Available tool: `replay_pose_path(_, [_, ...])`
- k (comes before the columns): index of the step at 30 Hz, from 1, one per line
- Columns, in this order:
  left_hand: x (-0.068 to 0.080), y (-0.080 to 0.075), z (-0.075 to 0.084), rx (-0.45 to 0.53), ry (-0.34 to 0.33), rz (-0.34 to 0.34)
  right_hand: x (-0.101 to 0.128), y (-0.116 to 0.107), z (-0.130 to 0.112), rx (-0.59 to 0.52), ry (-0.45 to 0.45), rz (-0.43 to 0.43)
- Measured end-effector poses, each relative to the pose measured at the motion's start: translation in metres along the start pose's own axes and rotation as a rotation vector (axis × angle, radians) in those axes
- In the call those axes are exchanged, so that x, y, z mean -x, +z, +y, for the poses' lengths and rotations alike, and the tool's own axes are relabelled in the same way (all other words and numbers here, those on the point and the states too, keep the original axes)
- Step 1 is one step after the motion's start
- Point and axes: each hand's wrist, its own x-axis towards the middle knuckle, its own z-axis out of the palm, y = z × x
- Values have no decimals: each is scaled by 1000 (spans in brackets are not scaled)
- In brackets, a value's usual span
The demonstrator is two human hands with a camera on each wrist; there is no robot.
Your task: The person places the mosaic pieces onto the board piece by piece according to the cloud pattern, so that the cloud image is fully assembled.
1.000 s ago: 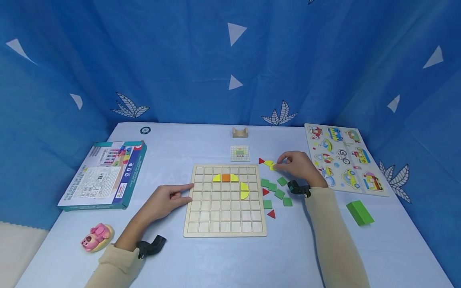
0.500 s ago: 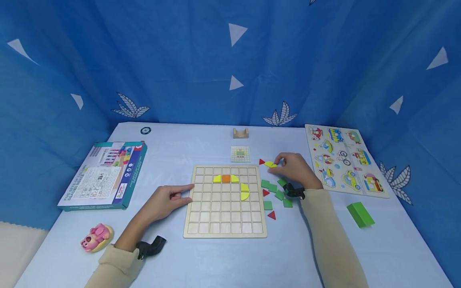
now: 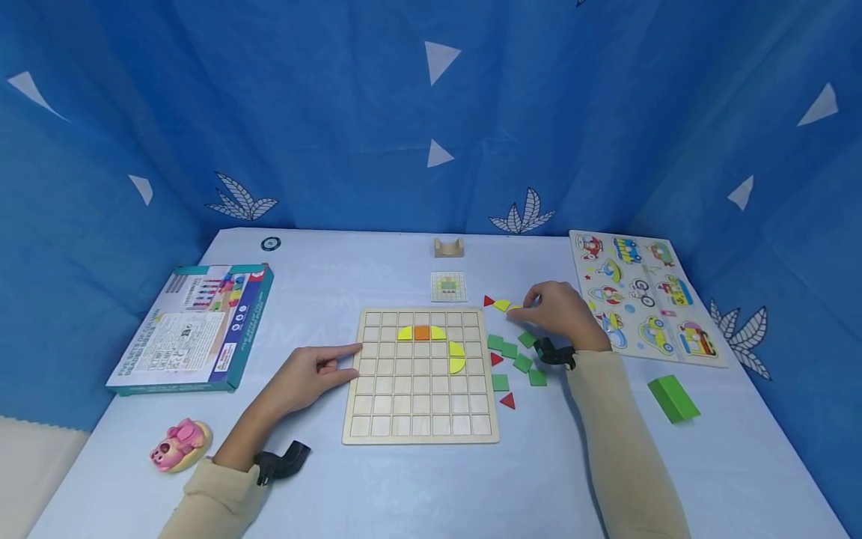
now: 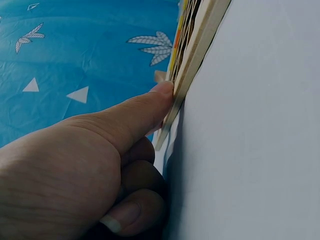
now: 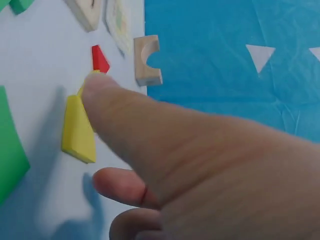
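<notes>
A wooden grid board (image 3: 411, 397) lies on the table with one orange square (image 3: 421, 333) and several yellow quarter circles (image 3: 457, 364) set in its cells. My left hand (image 3: 303, 379) rests at the board's left edge, thumb and forefinger touching it; the left wrist view shows a fingertip (image 4: 164, 89) against the wooden edge. My right hand (image 3: 559, 311) is over two loose yellow quarter circles (image 3: 501, 305) right of the board. In the right wrist view, the thumb overlaps a yellow piece (image 5: 77, 130), while another fingertip (image 5: 117, 185) stands slightly apart from it.
Loose green squares (image 3: 523, 363) and red triangles (image 3: 508, 401) lie right of the board. Behind it are a pattern card (image 3: 448, 287) and a wooden holder (image 3: 449, 248). A boxed set (image 3: 188, 329), pink bear figure (image 3: 180, 445), picture puzzle (image 3: 646, 299) and green block (image 3: 673, 398) lie around.
My right hand shifts slightly left over the yellow pieces, then back right; the nearer yellow quarter circle now lies a little apart to the right. My left hand stays at the board's edge.
</notes>
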Motion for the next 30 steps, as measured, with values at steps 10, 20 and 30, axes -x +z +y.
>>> replay_pose_path(10, [0,0,0,-15,5,0,-4,11,-5,-3,-27,6])
replay_pose_path(20, [0,0,0,-1,-8,-4,1,-1,-2,-9,-17,-25])
replay_pose_path(30, [0,0,0,1,3,-2,0,-3,1,-7,-5,-15])
